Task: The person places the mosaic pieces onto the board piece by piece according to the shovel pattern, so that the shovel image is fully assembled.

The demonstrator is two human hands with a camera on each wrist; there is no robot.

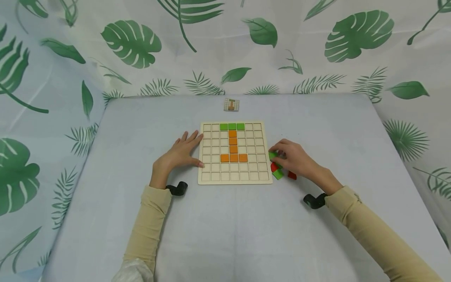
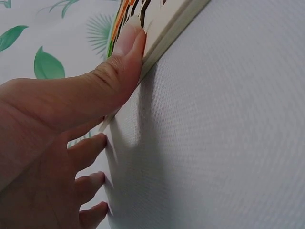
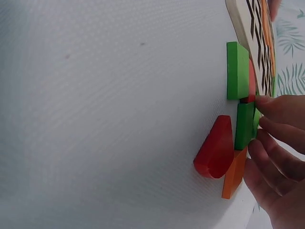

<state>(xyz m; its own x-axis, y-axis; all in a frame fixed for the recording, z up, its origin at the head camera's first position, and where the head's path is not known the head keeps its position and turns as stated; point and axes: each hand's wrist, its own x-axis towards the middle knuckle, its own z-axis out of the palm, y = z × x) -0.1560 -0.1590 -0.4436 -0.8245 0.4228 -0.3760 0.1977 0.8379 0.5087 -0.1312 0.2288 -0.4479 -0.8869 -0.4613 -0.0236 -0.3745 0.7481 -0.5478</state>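
A pale wooden grid board (image 1: pixel 211 175) lies flat on the table. Three green tiles (image 1: pixel 231 127) form a row at its top, with an orange column and a short orange row below. My left hand (image 1: pixel 179 153) is spread at the board's left edge, and its thumb (image 2: pixel 127 45) rests on the rim. Beside the right edge, my right hand (image 1: pixel 295 157) pinches a green tile (image 1: pixel 273 155) among loose pieces. Around its fingertips, the right wrist view shows a green block (image 3: pixel 237 71), a rounded red piece (image 3: pixel 214 151) and an orange piece (image 3: pixel 235 175).
A small pattern card (image 1: pixel 231 104) lies behind the board near the back of the table (image 1: pixel 148 113). Leaf-printed cloth (image 1: pixel 215 55) hangs behind and at both sides. Black wrist cameras (image 1: pixel 179 188) project from the sleeves.
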